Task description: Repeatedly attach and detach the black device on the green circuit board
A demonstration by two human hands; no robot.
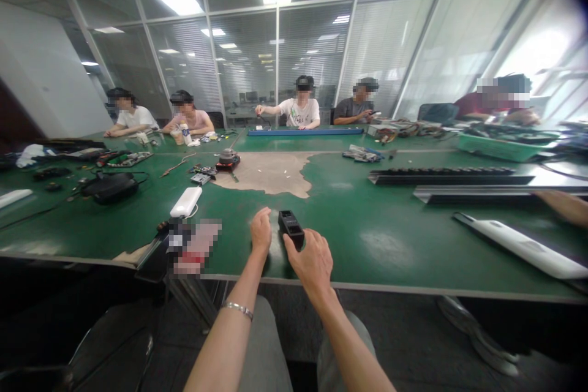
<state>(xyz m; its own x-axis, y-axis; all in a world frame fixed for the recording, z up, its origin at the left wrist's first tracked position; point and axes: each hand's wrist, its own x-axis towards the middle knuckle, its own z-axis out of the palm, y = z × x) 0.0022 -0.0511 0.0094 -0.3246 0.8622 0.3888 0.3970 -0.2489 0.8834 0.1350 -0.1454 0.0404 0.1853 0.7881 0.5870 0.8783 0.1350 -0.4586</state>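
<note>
My right hand (315, 259) grips a small black box-shaped device (291, 225) from its right side, with the thumb along the near left side. The device has dark recesses and small pale markings on its upper face; its exact kind is unclear. It is on or just above the green table (349, 220), close to the front edge. Just left of the device, my left hand (261, 231) stands on its edge over the table, loosely cupped, apart from the device. Nothing shows in it, though its palm side is partly hidden. A bracelet circles the left wrist.
A white power bank (186, 202) with a cable lies to the left. Long black rails (450, 179) and a white elongated part (528, 246) lie right, near another person's hand (565, 205). A green basket (500, 148) stands farther back. Several people sit across the table.
</note>
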